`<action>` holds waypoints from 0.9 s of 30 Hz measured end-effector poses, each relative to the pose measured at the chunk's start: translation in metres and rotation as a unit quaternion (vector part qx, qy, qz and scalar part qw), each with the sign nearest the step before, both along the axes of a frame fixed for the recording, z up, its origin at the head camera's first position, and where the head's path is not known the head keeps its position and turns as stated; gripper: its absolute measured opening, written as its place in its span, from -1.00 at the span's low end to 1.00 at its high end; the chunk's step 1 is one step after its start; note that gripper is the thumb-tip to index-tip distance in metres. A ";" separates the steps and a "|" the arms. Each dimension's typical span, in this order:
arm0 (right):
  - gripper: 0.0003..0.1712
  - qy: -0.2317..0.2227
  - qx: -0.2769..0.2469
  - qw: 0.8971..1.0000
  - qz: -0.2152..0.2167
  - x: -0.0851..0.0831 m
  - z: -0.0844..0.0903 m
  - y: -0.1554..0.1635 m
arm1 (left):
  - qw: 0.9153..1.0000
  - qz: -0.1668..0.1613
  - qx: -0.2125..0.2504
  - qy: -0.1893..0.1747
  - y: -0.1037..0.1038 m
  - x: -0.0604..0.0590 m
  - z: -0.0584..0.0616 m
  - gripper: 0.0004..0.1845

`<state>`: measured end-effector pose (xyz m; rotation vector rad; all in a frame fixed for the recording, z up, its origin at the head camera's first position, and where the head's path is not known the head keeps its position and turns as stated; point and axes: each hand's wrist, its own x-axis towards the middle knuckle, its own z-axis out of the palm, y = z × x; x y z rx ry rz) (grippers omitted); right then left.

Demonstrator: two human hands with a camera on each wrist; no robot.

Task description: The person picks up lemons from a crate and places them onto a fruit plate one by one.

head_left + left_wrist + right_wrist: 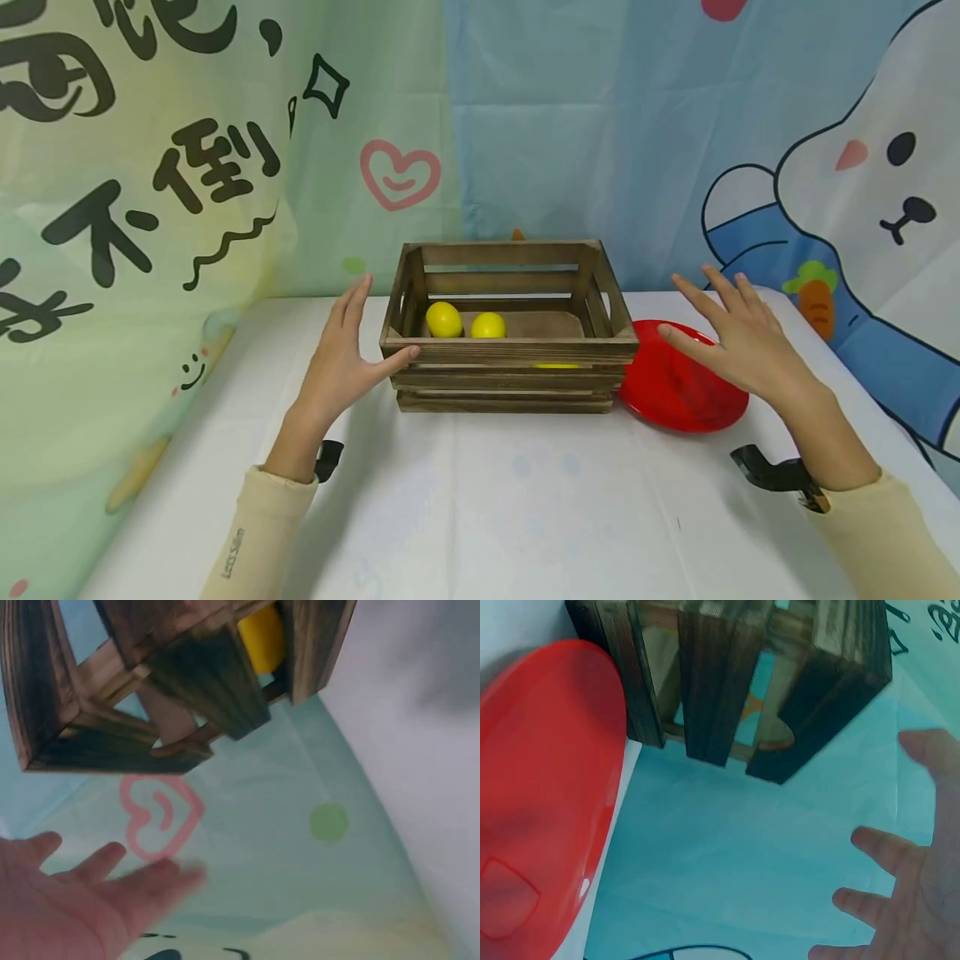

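A brown slatted wooden crate (517,353) stands on the white table. Inside it lie two round yellow balls (444,320), and more yellow shows through a gap in the front slats. My left hand (333,371) hovers by the crate's left side, fingers spread and thumb pointing at the front corner; the left wrist view shows that hand (82,907) apart from the wood. To the right, my right hand (753,346) is held above a red plate (686,392), fingers spread, holding nothing. The right wrist view has the crate (720,682) beside the plate (547,787).
The white tabletop (480,508) stretches in front of the crate. Behind it hangs a printed cloth backdrop (570,150) with a heart, dark lettering and a white cartoon animal. Each wrist wears a black camera mount (772,469).
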<state>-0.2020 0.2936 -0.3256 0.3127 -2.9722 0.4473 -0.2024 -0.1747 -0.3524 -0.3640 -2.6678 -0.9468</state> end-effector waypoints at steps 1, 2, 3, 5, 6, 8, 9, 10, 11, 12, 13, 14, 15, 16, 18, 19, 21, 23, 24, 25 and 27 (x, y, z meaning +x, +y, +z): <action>-0.02 0.002 -0.001 1.000 0.001 0.000 0.000 -0.001 | 1.000 -0.008 0.028 -0.010 0.000 0.000 -0.002 0.16; -0.03 0.004 -0.001 1.000 0.003 0.000 0.000 -0.003 | 0.998 -0.015 0.056 -0.020 0.000 0.001 -0.003 0.16; -0.04 0.004 -0.003 1.000 0.005 0.000 0.001 -0.005 | 0.996 -0.022 0.085 -0.031 0.000 0.001 -0.004 0.16; -0.04 0.007 -0.013 1.000 0.010 0.000 0.001 -0.008 | 0.989 -0.036 0.133 -0.044 0.001 0.000 -0.007 0.15; -0.05 0.009 -0.021 1.000 0.012 0.000 0.001 -0.009 | 0.986 -0.044 0.154 -0.048 0.001 0.000 -0.009 0.14; -0.07 0.021 -0.034 0.999 0.014 0.001 0.002 -0.012 | 0.979 -0.059 0.185 -0.058 0.002 -0.001 -0.013 0.09; -0.09 0.029 -0.044 0.999 0.014 0.001 0.002 -0.014 | 0.976 -0.065 0.196 -0.063 0.002 -0.001 -0.014 0.07; -0.12 0.038 -0.055 0.998 0.013 0.001 0.002 -0.016 | 0.974 -0.072 0.205 -0.067 0.003 -0.002 -0.016 0.04; -0.14 0.049 -0.065 0.997 0.012 0.001 0.002 -0.017 | 0.971 -0.078 0.214 -0.070 0.004 -0.003 -0.018 0.03; -0.18 0.060 -0.075 0.995 0.012 0.001 0.002 -0.019 | 0.969 -0.083 0.220 -0.074 0.004 -0.004 -0.020 0.00; -0.21 0.070 -0.086 0.994 0.013 0.001 0.003 -0.020 | 0.967 -0.086 0.226 -0.076 0.005 -0.004 -0.021 -0.02; -0.23 0.078 -0.098 0.992 0.014 0.000 0.003 -0.022 | 0.966 -0.088 0.232 -0.078 0.005 -0.004 -0.023 -0.05; -0.26 0.087 -0.109 0.990 0.017 0.000 0.003 -0.024 | 0.964 -0.089 0.237 -0.079 0.006 -0.005 -0.025 -0.07; -0.29 0.095 -0.117 0.988 0.021 0.000 0.004 -0.025 | 0.962 -0.091 0.243 -0.079 0.007 -0.005 -0.028 -0.09; -0.33 0.110 -0.131 0.985 0.026 0.000 0.004 -0.029 | 0.960 -0.092 0.253 -0.076 0.007 -0.006 -0.033 -0.14; -0.36 0.116 -0.138 0.983 0.027 0.001 0.005 -0.030 | 0.959 -0.092 0.257 -0.074 0.007 -0.006 -0.035 -0.17; -0.40 0.128 -0.152 0.980 0.030 0.000 0.006 -0.035 | 0.957 -0.092 0.265 -0.070 0.006 -0.006 -0.037 -0.20; -0.45 0.142 -0.170 0.975 0.037 0.000 0.008 -0.039 | 0.956 -0.092 0.271 -0.067 0.006 -0.007 -0.038 -0.21; -0.48 0.150 -0.175 0.972 0.040 0.000 0.009 -0.041 | 0.955 -0.093 0.273 -0.067 0.006 -0.006 -0.037 -0.22; -0.49 0.158 -0.182 0.969 0.046 -0.001 0.011 -0.042 | 0.955 -0.094 0.274 -0.068 0.005 -0.007 -0.037 -0.22; -0.52 0.168 -0.197 0.964 0.063 -0.003 0.014 -0.046 | 0.954 -0.096 0.275 -0.066 0.005 -0.007 -0.037 -0.23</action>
